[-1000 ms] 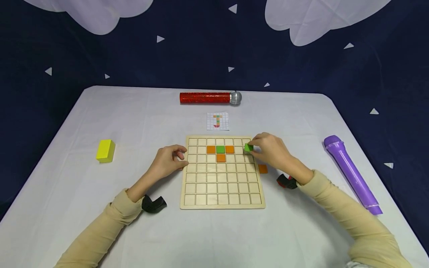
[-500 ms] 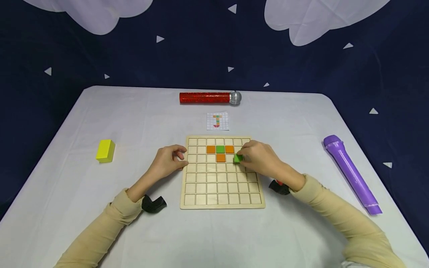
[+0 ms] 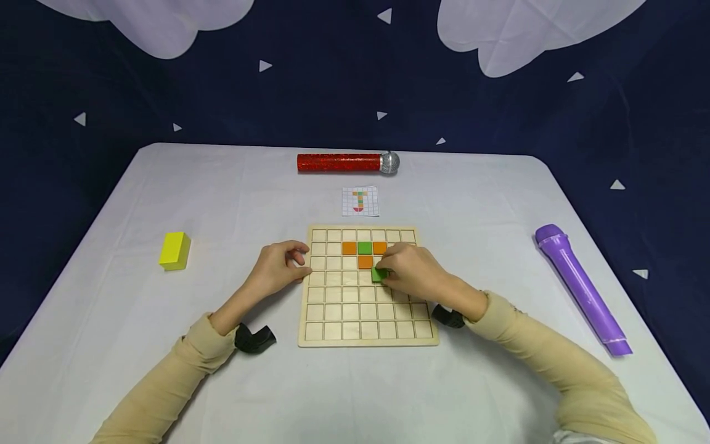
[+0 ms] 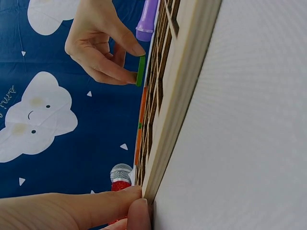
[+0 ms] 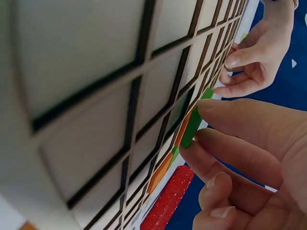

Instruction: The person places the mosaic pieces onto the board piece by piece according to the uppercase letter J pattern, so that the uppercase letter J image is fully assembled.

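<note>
My right hand (image 3: 413, 269) pinches a thin green square tile (image 3: 378, 275) between thumb and fingers, tilted close over the wooden grid board (image 3: 333, 313). In the right wrist view, the green tile (image 5: 193, 125) stands on edge to the grid. Three tiles lie in a row on the board: an orange tile (image 3: 349, 248), a green tile (image 3: 364, 248) and another orange tile (image 3: 379, 248). Below the middle one sits one more orange tile (image 3: 365, 263). My left hand (image 3: 277, 266) touches the board's left edge with spread thumb and forefinger, the other fingers loosely bent.
Beyond the board lies a small printed card (image 3: 360, 201) with a coloured J pattern. A red toy microphone (image 3: 339, 163) lies behind it. At left stands a yellow block (image 3: 174, 251); at right lies a purple toy microphone (image 3: 582, 290). A dark curtain (image 3: 333, 92) hangs behind the table.
My right hand has carried the green tile left and nearer over the board, from its upper right edge to beside the column's orange tile. The left hand stays put.
</note>
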